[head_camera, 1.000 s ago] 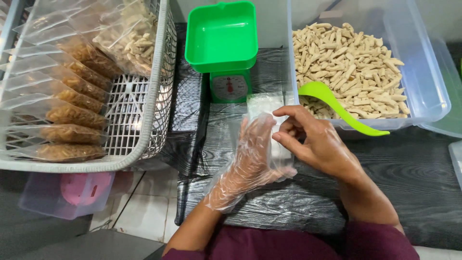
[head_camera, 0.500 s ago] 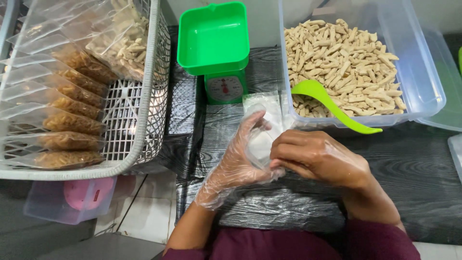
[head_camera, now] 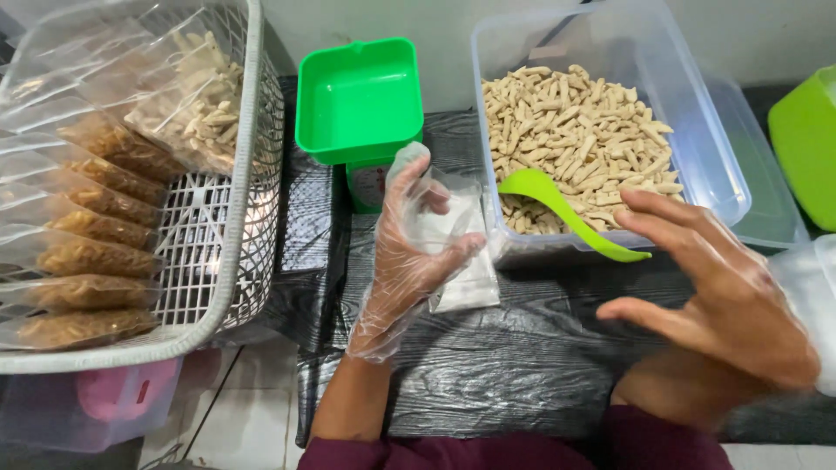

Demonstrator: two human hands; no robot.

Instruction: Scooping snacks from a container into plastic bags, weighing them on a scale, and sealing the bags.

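Near the middle of the dark surface (head_camera: 522,374), just in front of the green scale (head_camera: 359,109), my left hand (head_camera: 414,248) in its thin clear glove was raised with the grip spread apart, palm toward me. It lay against a small clear plastic bag (head_camera: 461,261), but I could not tell whether the fingers actually pinched it. My right hand (head_camera: 723,296) was bare, its grip wide open and clamped on nothing, hovering toward the right edge, well apart from the bag.

As for progress, I judged the bag not yet filled: it looked flat and empty. The white basket (head_camera: 252,174) at the left edge already carried a row of filled, closed snack bags (head_camera: 96,218), so much of the packing looked done. The clear tub (head_camera: 697,148) at the far right was well stocked with pale snack sticks (head_camera: 575,130), with the green scoop (head_camera: 557,204) resting in it, so plenty looked left.

The bag's long axis ran from the far edge toward the near edge, tilted slightly, its lower end resting on the surface. Which end was the mouth I could not tell.
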